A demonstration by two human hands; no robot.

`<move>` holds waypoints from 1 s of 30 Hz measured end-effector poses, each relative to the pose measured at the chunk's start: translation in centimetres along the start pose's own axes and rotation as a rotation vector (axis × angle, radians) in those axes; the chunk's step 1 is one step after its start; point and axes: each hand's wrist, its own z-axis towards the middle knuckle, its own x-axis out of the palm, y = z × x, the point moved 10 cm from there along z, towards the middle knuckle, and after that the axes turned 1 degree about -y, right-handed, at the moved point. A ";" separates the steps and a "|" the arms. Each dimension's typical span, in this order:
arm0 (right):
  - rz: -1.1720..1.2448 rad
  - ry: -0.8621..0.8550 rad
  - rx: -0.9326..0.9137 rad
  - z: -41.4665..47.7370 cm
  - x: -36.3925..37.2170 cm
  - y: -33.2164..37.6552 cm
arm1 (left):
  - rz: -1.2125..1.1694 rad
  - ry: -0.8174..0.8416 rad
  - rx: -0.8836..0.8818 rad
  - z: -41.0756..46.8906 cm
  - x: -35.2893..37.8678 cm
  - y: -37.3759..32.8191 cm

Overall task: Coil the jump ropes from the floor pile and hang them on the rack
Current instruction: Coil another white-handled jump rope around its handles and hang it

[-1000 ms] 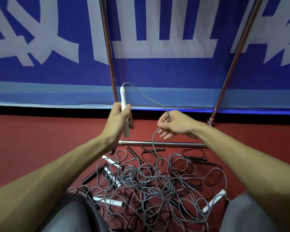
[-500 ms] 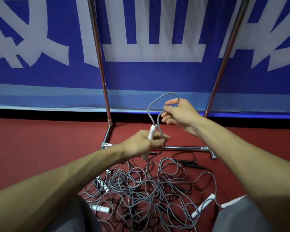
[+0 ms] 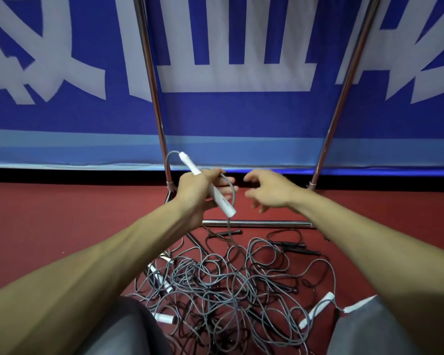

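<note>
My left hand (image 3: 199, 190) grips a white jump rope handle (image 3: 222, 201), tilted with its cord end up and to the left. Its grey cord (image 3: 231, 187) loops over the hand and drops into the tangled pile of grey ropes (image 3: 231, 290) on the red floor between my knees. My right hand (image 3: 269, 192) hovers just right of the handle, fingers spread, holding nothing. The metal rack (image 3: 256, 223) stands behind the pile, two uprights rising from a low crossbar.
White handles (image 3: 317, 312) and black handles (image 3: 292, 245) lie scattered in the pile. A blue banner wall (image 3: 241, 119) with white lettering closes off the space behind the rack. My grey-clad knees (image 3: 128, 329) frame the pile at the bottom.
My right hand let go of the cord loop it held up and now hangs open. My left hand turned the handle and raised it, with the cord draped over it.
</note>
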 end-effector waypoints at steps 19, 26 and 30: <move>0.168 -0.012 -0.080 0.3 1.0 2.3 | -0.161 -0.250 0.087 -0.3 -7.7 -2.8; 0.831 -0.242 -0.087 -1.1 -4.3 2.9 | 0.591 0.094 -0.013 -0.6 -2.5 1.9; 1.038 -0.324 -0.078 -1.4 -6.1 2.1 | 0.783 0.350 0.011 -2.2 1.3 3.5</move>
